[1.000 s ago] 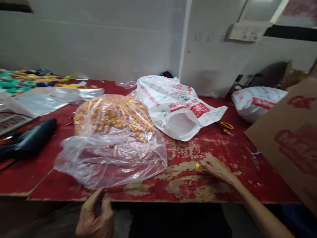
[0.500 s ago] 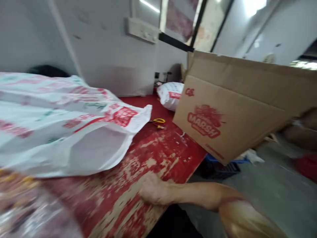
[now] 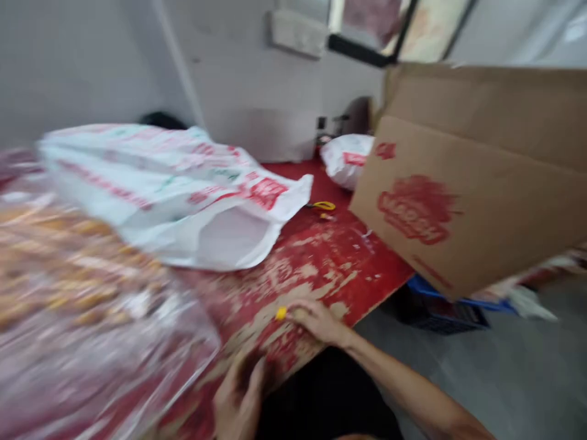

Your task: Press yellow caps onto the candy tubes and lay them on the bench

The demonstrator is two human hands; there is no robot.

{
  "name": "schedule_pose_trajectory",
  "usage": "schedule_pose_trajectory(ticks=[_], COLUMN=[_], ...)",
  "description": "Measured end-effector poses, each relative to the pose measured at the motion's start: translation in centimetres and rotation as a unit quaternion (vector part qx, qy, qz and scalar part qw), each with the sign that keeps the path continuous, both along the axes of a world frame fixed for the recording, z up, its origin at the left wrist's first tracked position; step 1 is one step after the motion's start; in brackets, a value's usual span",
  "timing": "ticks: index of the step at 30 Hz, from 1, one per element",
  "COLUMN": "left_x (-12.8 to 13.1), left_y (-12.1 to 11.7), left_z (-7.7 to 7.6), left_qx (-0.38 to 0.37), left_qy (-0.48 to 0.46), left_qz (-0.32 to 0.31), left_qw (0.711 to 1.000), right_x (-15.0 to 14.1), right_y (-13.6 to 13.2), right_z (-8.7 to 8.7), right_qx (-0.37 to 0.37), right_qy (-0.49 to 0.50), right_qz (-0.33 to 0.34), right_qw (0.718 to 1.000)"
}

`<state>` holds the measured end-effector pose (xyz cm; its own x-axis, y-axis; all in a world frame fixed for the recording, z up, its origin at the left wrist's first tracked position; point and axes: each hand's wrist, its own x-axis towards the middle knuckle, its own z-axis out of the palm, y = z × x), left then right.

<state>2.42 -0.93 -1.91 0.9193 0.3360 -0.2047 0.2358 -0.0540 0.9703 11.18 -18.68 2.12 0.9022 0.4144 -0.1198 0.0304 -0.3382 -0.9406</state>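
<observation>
- Currently, 1 small yellow piece [image 3: 281, 313] sits at the fingertips of the right hand [image 3: 316, 321], just above or on the worn red tabletop [image 3: 293, 260], near its front edge; I cannot tell which.
- The right thumb and fingers are pinched together on that piece.
- The left hand [image 3: 241, 397] is near the same edge, curled and blurred; I cannot tell how far its fingers part or whether they hold anything.
- Left of both hands lies 1 clear plastic bag [image 3: 183, 348] with many yellowish pieces inside.
- Behind it, 1 white printed sack [image 3: 174, 189] lies flat, its mouth gaping toward the hands.
- Farther right are 1 yellow-handled tool [image 3: 324, 206], 1 plump white bag [image 3: 346, 160] and 1 tilted cardboard box [image 3: 472, 183].
</observation>
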Motion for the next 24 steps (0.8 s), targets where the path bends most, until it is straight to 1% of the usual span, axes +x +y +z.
schedule_pose_trajectory(ticks=[1,2,3,5,6,9,12,15,17,18,20,22,23,24], left_x=[-0.3,-0.4,-0.2,0.2,0.3,0.2,-0.3,-1.1,-1.9,-2.6,-4.3,-6.7,-8.3,-9.9], left_y=[-0.2,-0.5,-0.7,-1.1,-1.3,-1.5,-1.3,-0.3,1.2,2.1,4.6,7.8,9.6,11.5], left_z=[0.8,1.4,2.0,2.6,2.8,2.9,2.8,2.9,3.2,3.4,3.9,4.1,3.8,3.2], left_qx=[-0.033,-0.063,-0.08,-0.086,-0.09,-0.122,-0.171,-0.208,-0.21,-0.206,-0.191,-0.154,-0.12,-0.07], left_qy=[0.0,-0.007,-0.019,-0.04,-0.05,-0.076,-0.081,-0.079,-0.088,-0.097,-0.122,-0.142,-0.142,-0.13], left_qz=[0.002,0.001,0.0,0.002,0.001,0.007,0.038,0.075,0.105,0.131,0.205,0.31,0.37,0.436], left_qw=[0.999,0.998,0.997,0.995,0.995,0.99,0.981,0.972,0.968,0.965,0.952,0.927,0.91,0.888], right_x=[-0.5,-0.9,-1.1,-1.4,-1.6,-2.1,-2.8,-3.4,-3.6,-3.7,-3.7,-3.6,-3.5,-3.4], right_y=[0.1,0.3,0.5,1.0,1.3,2.2,3.4,4.8,5.8,6.3,7.1,7.7,7.9,8.0], right_z=[-0.1,-0.2,-0.2,0.1,0.3,0.7,0.7,0.3,-0.3,-0.7,-1.7,-2.7,-3.2,-3.6], right_qx=[0.029,0.074,0.104,0.141,0.145,0.134,0.085,0.026,0.014,0.012,0.006,-0.002,-0.002,0.001], right_qy=[0.022,0.054,0.078,0.105,0.104,0.084,0.049,-0.044,-0.124,-0.162,-0.232,-0.288,-0.311,-0.33], right_qz=[0.001,-0.007,-0.003,0.011,0.024,0.066,0.098,0.138,0.178,0.194,0.205,0.198,0.194,0.19], right_qw=[0.999,0.996,0.992,0.984,0.984,0.985,0.99,0.989,0.976,0.967,0.951,0.937,0.93,0.925])
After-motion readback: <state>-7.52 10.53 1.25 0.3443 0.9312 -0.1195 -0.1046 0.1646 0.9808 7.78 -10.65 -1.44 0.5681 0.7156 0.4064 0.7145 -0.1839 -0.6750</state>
